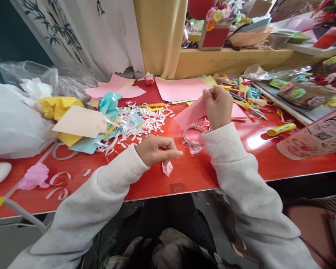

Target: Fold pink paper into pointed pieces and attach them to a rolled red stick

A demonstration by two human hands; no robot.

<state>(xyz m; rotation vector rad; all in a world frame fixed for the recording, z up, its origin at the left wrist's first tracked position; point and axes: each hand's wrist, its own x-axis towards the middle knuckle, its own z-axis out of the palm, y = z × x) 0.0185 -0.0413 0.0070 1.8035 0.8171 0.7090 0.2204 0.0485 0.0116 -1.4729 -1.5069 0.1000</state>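
Note:
My left hand [156,150] is closed over the middle of the red table, with its thumb and fingers pinched. Below those fingers hangs a small folded piece of pink paper [167,170], its upper part hidden by the hand. My right hand [218,106] is raised farther back and to the right, its fingers closed on the corner of a pink paper sheet [190,113], which slants down to the left. Under that sheet lies a ring-shaped roll [184,139] near white scraps. Behind my right wrist sits a stack of pink paper [239,113], partly covered.
White paper shreds [145,121] and coloured sheets [80,123] crowd the left, beside a white plastic bag [16,119]. Large pink sheets [182,89] lie at the back. On the right are a yellow glue stick [281,129], a printed cup [315,134] and a flower basket [305,91].

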